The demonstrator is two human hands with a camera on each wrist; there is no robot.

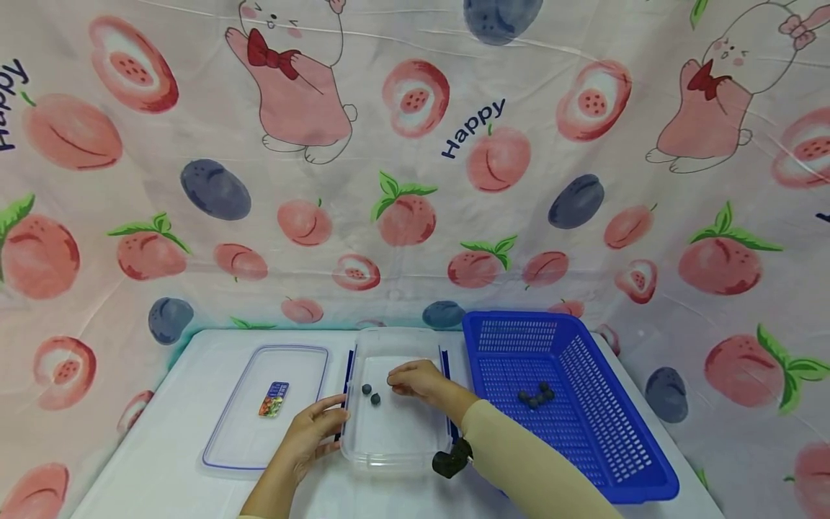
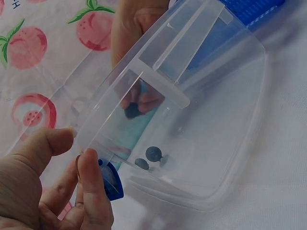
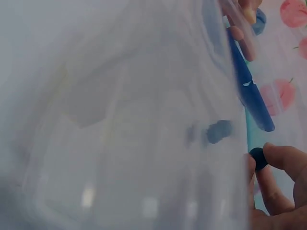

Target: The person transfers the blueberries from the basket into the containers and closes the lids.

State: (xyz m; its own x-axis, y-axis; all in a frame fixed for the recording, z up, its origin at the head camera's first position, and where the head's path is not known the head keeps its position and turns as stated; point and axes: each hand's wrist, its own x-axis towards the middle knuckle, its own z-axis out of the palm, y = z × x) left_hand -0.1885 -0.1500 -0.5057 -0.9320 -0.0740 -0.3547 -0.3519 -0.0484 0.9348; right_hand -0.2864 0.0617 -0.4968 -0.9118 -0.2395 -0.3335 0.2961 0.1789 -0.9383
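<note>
A clear plastic food container [image 1: 395, 440] with blue side clips sits at the table's middle. Two blueberries, one of them here [image 1: 375, 398], lie on its floor near the left wall. My left hand [image 1: 311, 436] holds the container's left side, thumb and fingers at the rim beside a blue clip [image 2: 111, 181]. Over the container's interior is my right hand [image 1: 421, 382]; its thumb and fingertips pinch a dark blueberry [image 3: 258, 158], which the right wrist view shows clearly. In the head view the fingers hide that berry.
To the right stands a blue perforated basket [image 1: 577, 342] with several blueberries [image 1: 541, 396] in it. A clear lid [image 1: 233, 436] with a blue edge and a colourful label [image 1: 274, 398] lies at the left. A fruit-printed cloth [image 1: 402, 158] hangs behind the table.
</note>
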